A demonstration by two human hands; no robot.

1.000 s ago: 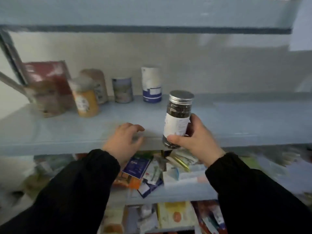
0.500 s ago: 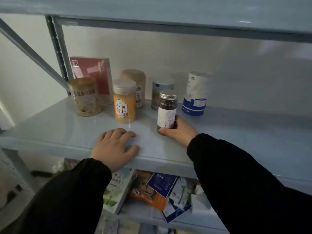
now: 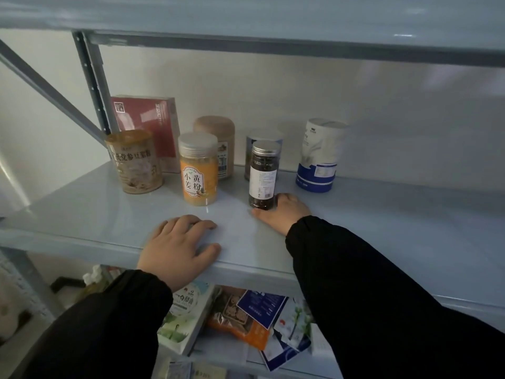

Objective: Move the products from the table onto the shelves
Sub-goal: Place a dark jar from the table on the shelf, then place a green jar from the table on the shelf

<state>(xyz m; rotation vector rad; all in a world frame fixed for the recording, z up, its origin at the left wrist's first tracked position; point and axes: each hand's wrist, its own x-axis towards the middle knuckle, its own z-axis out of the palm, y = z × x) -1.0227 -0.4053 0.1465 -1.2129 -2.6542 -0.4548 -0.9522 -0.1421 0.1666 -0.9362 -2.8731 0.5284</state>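
R hand [image 3: 282, 213] prob. round jar [image 3: 263, 175] on shelf [image 3: 382, 214]

A pale blue-grey metal shelf [image 3: 382, 214] carries a row of containers toward its far left. A red box [image 3: 147, 124] stands upright against the far wall, with a gold tin [image 3: 134, 162] just in front of it. To the right stands an orange jar [image 3: 199, 170] with a clear lid, and a brown-lidded canister [image 3: 218, 132] stands behind it. Further right, a dark jar [image 3: 263, 173] with a silver cap stands upright, a small can [image 3: 263, 135] behind it. A white and blue canister [image 3: 319, 157] stands apart on the right. The left hand [image 3: 177, 244] rests on the near edge; the right hand [image 3: 284, 212] curls round the dark jar's base.
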